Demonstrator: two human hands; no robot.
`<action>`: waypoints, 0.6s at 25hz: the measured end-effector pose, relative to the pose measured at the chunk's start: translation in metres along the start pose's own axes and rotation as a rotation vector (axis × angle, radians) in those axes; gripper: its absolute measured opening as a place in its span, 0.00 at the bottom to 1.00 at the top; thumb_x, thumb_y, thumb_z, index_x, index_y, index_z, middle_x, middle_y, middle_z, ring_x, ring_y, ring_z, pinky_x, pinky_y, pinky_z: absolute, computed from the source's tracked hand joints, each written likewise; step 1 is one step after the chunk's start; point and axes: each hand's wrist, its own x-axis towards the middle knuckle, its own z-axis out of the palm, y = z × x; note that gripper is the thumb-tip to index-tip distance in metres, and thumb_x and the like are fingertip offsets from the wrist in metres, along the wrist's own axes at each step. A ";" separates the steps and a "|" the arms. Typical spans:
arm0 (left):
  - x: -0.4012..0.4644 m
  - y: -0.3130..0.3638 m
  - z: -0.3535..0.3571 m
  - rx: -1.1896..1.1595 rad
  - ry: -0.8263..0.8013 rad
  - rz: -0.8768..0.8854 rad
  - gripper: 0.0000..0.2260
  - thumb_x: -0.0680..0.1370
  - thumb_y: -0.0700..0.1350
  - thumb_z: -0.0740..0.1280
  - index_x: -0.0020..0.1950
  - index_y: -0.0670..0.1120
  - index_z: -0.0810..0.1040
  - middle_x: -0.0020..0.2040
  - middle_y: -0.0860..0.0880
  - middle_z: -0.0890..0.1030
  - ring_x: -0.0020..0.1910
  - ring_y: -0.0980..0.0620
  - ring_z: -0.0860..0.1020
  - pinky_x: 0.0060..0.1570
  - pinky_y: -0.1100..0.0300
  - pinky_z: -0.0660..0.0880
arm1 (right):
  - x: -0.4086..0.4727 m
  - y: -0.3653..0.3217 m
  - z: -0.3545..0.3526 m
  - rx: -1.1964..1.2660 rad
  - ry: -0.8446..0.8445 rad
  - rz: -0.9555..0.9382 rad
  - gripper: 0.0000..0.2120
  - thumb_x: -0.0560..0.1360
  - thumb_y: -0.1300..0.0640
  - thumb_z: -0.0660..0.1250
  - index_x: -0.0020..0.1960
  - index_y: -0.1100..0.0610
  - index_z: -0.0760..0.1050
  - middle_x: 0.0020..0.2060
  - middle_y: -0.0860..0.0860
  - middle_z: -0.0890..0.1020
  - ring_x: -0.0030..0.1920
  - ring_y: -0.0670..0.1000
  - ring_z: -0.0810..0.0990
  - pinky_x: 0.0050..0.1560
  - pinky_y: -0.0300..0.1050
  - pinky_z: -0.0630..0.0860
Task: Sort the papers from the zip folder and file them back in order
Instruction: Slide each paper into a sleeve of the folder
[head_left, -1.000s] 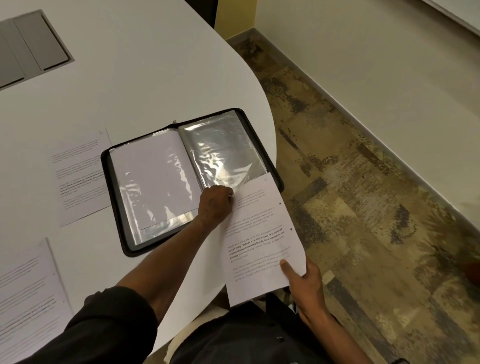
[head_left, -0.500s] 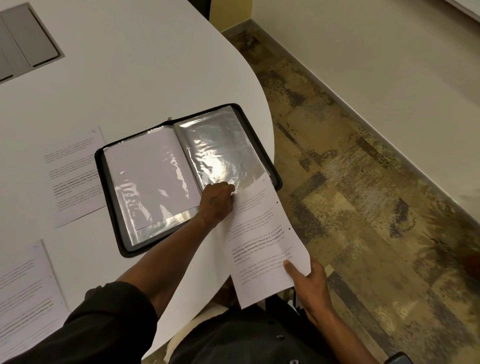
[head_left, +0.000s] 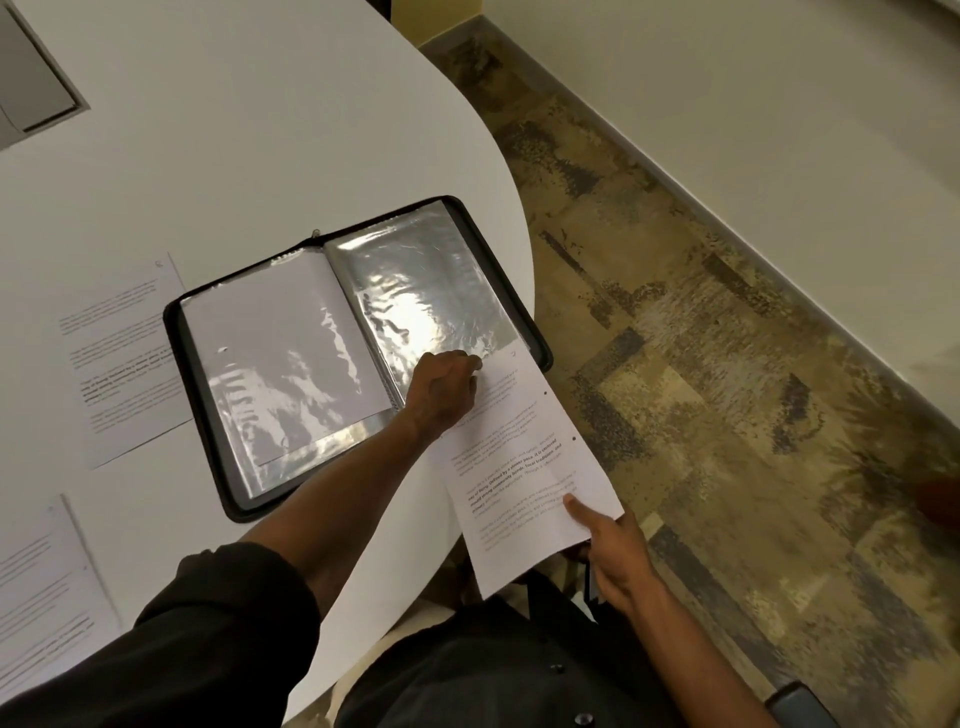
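A black zip folder (head_left: 200, 405) lies open on the white table (head_left: 249, 156), near its curved right edge. Its left sleeve holds a white sheet (head_left: 270, 338); the right clear sleeve (head_left: 421, 291) looks empty and shiny. My left hand (head_left: 444, 389) pinches the lower edge of that right sleeve. My right hand (head_left: 615, 545) holds a printed paper (head_left: 524, 467) by its lower right corner. The paper's top end meets the sleeve's opening, beside my left fingers.
Two more printed sheets lie on the table: one (head_left: 124, 358) left of the folder, another (head_left: 41, 587) at the lower left. A grey recessed panel (head_left: 31, 88) sits at the top left. Patterned floor (head_left: 701, 338) and a pale wall lie to the right.
The paper has slid up toward the right sleeve's opening, its top end now at the sleeve's edge. My left hand stays on the sleeve.
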 end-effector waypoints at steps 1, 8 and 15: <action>-0.001 0.000 0.000 0.000 -0.005 -0.001 0.09 0.74 0.40 0.68 0.52 0.43 0.84 0.42 0.46 0.85 0.39 0.44 0.82 0.43 0.51 0.78 | 0.002 -0.003 0.001 0.018 -0.013 0.005 0.16 0.76 0.64 0.72 0.63 0.58 0.78 0.55 0.56 0.85 0.56 0.59 0.83 0.57 0.61 0.80; -0.004 0.004 -0.004 -0.013 0.011 -0.055 0.05 0.76 0.41 0.69 0.49 0.44 0.84 0.40 0.47 0.84 0.36 0.47 0.81 0.39 0.54 0.79 | 0.021 -0.020 0.025 0.135 -0.151 0.060 0.17 0.77 0.56 0.69 0.65 0.55 0.77 0.56 0.53 0.85 0.59 0.56 0.83 0.62 0.60 0.77; -0.011 0.005 -0.004 -0.129 0.012 -0.272 0.07 0.77 0.43 0.68 0.52 0.47 0.84 0.46 0.50 0.85 0.45 0.49 0.81 0.44 0.59 0.72 | 0.006 0.018 0.019 -0.146 -0.187 0.083 0.16 0.76 0.65 0.70 0.59 0.50 0.74 0.54 0.55 0.84 0.55 0.57 0.83 0.47 0.57 0.84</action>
